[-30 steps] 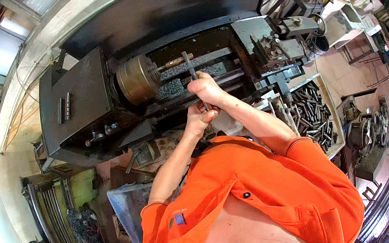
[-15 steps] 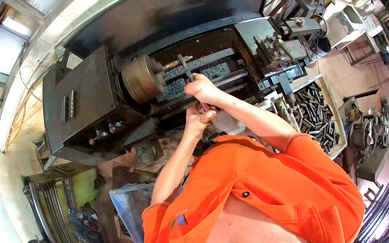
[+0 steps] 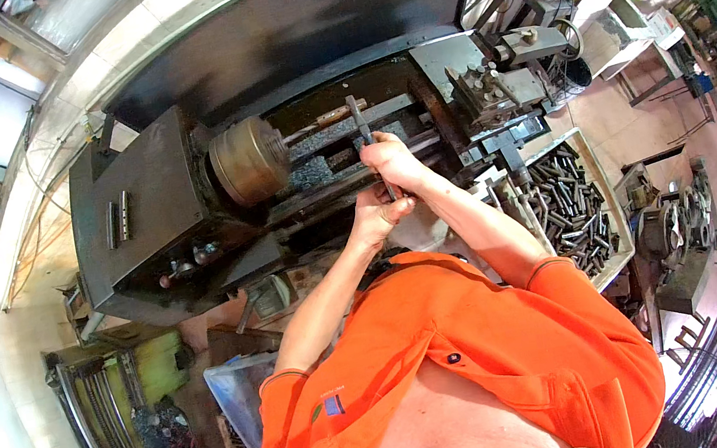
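Observation:
A long dark metal bar (image 3: 360,120) runs between my two hands and points away from me over the lathe bed. My right hand (image 3: 390,163) is closed around its middle. Nearer to my body, my left hand (image 3: 378,213) is closed around the lower end, its thumb across the bar. The bar's far end crosses a brownish cylindrical piece (image 3: 331,118). A thin rod (image 3: 300,132) runs from that piece to the round lathe chuck (image 3: 251,160) on the left. Whether the bar grips the piece cannot be made out.
Metal chips (image 3: 307,173) lie in the lathe bed. Two short rods rest on the headstock (image 3: 142,218). The tool carriage (image 3: 487,91) stands to the right. A wooden-sided tray (image 3: 620,224) full of short metal pieces is at my right. A dark splash panel (image 3: 286,37) rises behind.
Both hands and the bar have moved right, away from the chuck. More of the thin rod now shows beside the chuck. The whole view has shifted slightly.

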Demonstrator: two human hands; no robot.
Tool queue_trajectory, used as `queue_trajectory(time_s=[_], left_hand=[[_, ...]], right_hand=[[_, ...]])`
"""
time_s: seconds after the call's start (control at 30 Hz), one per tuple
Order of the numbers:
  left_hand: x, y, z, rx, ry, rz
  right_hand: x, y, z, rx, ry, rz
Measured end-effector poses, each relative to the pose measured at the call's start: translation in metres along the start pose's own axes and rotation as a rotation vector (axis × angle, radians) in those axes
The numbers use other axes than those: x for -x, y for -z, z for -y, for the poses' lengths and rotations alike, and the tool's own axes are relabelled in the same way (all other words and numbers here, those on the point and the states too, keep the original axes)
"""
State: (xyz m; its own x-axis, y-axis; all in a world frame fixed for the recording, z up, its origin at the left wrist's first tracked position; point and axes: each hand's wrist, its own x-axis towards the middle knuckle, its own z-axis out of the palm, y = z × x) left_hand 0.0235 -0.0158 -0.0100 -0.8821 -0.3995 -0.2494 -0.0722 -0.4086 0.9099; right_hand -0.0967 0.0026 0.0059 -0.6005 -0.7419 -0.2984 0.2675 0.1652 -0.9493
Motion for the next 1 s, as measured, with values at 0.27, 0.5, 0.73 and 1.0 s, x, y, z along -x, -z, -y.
queue_trajectory(time_s=[0.27,0.5,0.73,1.0], left_hand=[[0.002,-0.016,-0.009,-0.188,-0.104,0.161],[0.038,-0.059,0.007,-1.080,-0.098,0.284],[0.044,-0.077,0.013,-1.211,-0.255,0.718],[0.088,-0.030,0.027,-1.101,0.154,0.277]], right_hand=[[0.038,0.038,0.001,-0.270,0.090,-0.042],[0.146,0.059,-0.018,-0.318,0.083,-0.378],[0.225,0.135,-0.111,-0.983,-0.267,-0.501],[0.226,0.258,-0.127,-0.895,-0.443,-0.563]])
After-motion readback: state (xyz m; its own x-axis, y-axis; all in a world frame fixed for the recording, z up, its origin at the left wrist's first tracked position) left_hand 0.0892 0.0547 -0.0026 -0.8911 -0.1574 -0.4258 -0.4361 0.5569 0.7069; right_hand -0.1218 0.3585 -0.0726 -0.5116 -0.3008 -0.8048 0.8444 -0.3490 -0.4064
